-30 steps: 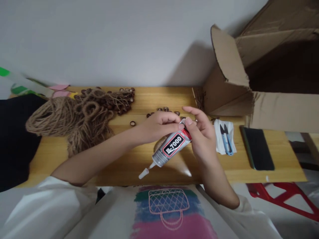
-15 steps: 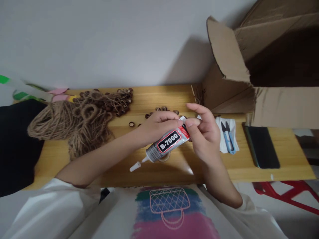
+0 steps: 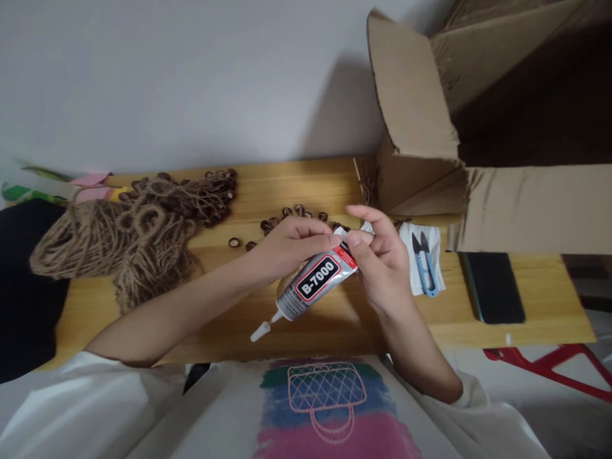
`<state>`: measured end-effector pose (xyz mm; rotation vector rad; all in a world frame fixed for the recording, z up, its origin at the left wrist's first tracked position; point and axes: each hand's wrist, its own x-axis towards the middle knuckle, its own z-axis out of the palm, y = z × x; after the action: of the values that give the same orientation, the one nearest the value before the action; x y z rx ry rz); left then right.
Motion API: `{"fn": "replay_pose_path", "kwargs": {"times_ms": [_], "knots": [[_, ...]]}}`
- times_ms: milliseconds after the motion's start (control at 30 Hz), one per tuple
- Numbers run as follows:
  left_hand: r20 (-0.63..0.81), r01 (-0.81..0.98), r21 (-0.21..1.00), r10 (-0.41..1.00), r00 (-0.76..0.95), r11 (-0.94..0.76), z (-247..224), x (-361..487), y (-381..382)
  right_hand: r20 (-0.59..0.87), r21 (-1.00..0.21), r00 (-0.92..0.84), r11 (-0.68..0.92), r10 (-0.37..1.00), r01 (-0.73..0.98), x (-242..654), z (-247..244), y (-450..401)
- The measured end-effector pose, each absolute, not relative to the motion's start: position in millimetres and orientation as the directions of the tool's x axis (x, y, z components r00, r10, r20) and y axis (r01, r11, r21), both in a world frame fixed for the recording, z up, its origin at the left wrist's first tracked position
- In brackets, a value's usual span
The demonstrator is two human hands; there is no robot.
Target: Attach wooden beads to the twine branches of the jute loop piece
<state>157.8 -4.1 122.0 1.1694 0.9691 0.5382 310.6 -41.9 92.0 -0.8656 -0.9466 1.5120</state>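
- Two bare hands, L hand [image 3: 294, 245] and R hand [image 3: 382, 268], grip a silver B-7000 tube [image 3: 310, 284] at its flat tail, thumbs almost meeting; neither hand is open, though the R index finger sticks out.
- Tube is in midair over the worktop [image 3: 287, 182], in front of the wearer's printed shirt [image 3: 325, 386]. Long axis runs diag.: tail up and toward the R hand, nozzle down and out to the wearer's L, w/ white cap [image 3: 261, 331] at the tip.
- Body of tube hangs on the wearer's side of the L hand, which is the nearer of the two to the nozzle; R hand is at the tail corner only.
- Beyond the hands: small brown rings [image 3: 234, 242], some partly cut off from view by the L hand. Far L, a heap of twine [image 3: 76, 236]; on the R, blue-handled snips [image 3: 425, 264] on white cloth [image 3: 406, 236], then a phone [image 3: 492, 287], w/ a cardboard box [image 3: 415, 83] behind.
- Hard to see: L fingertips, behind the tail; a pale round item behind the tube, mostly hidden, ID unclear; a thin bit by the R fingers, can't tell what. Box interior is dark, its R side out of frame.
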Motion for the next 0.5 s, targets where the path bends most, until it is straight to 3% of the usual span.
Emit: {"fn": "replay_pose_path", "kwargs": {"times_ms": [333,500], "knots": [[-0.359,0.191,0.933,0.817,0.452,0.305,123.5,163.2,-6.2,-0.011,-0.946,-0.131,-0.053,0.991,-0.32,316.8,93.1,-37.1],[-0.318,0.113,0.947,0.825,0.468,0.301,128.7,154.9,-14.9,-0.012,-0.922,-0.195,-0.086,0.981,-0.377,309.9,96.4,-43.4]]}}
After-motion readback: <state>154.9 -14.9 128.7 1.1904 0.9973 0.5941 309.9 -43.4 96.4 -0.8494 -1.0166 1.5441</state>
